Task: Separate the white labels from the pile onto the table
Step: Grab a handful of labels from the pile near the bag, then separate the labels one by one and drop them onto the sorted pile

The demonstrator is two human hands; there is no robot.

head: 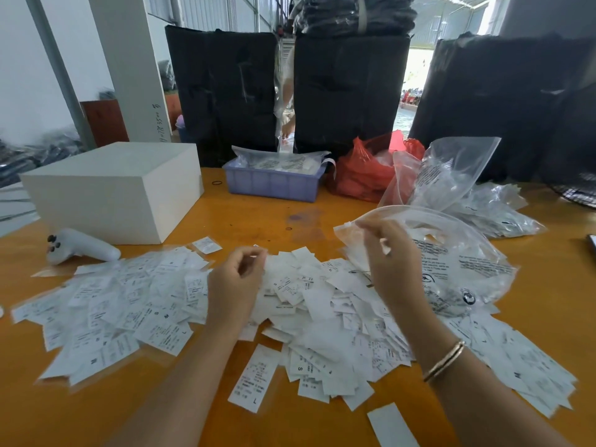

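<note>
Sorting barely begun, by my judgement; the pile of white labels point(290, 304) lies spread across the orange bench point(258, 217) from 9 o'clock through centre to 4 o'clock, overlapping and unsorted, size letters S, M, L readable on several.

Set apart so far: one printed label point(253, 378) lying alone at 6 o'clock, just clear of the pile's near edge; a blank strip point(392, 425) at 5 o'clock; a small label point(206, 245) at 11 o'clock; whether these were placed or merely fell loose, cannot tell.

Left hand point(233, 287) hovers over the pile's centre, fingers curled in toward the thumb; its grip looks like a pinch, but motion blur hides whether a label is in it. Right hand point(388, 259) is raised at 2 o'clock, fingers bent downward in front of a clear zip bag point(451, 262) which lies on the pile's right side; cannot tell if that grip closes on the bag's edge or on nothing.

Remaining: nearly the whole pile; no distinct sorted stack visible anywhere on the bench.

Also present: white box point(109, 188) at 10 o'clock; white handheld controller point(80, 248) beside it; lilac tray point(274, 183) at 12 o'clock; red bag point(364, 175) at 1 o'clock.
</note>
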